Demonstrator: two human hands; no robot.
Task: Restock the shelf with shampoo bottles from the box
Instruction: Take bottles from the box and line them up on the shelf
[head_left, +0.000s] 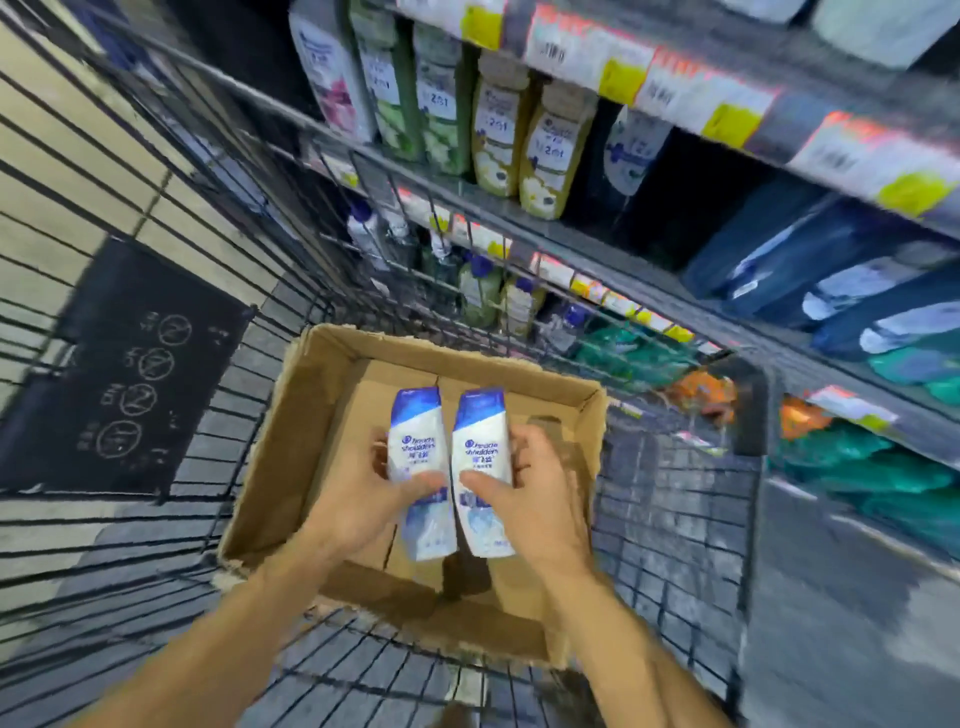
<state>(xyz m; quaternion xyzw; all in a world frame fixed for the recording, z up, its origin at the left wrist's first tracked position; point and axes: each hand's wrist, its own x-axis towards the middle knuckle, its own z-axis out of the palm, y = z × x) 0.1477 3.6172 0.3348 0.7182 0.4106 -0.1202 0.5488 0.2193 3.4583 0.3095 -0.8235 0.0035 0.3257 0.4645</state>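
An open cardboard box (322, 395) sits inside a black wire cart. Over the box I hold two white shampoo bottles with blue caps, side by side, caps pointing away from me. My left hand (358, 499) grips the left shampoo bottle (418, 447), thumb across its front. My right hand (535, 493) grips the right shampoo bottle (480, 447) the same way. The box floor under the bottles shows bare cardboard flaps. The shelf (597, 249) with shampoo bottles runs along the upper right.
The wire cart (171, 519) surrounds the box, with a dark sign (124, 374) on its left wall. Shelf rows hold green, yellow, white and dark blue bottles (550, 150), with price tags (587, 52) along the edges. A dark gap (649, 208) lies between the yellow and blue bottles.
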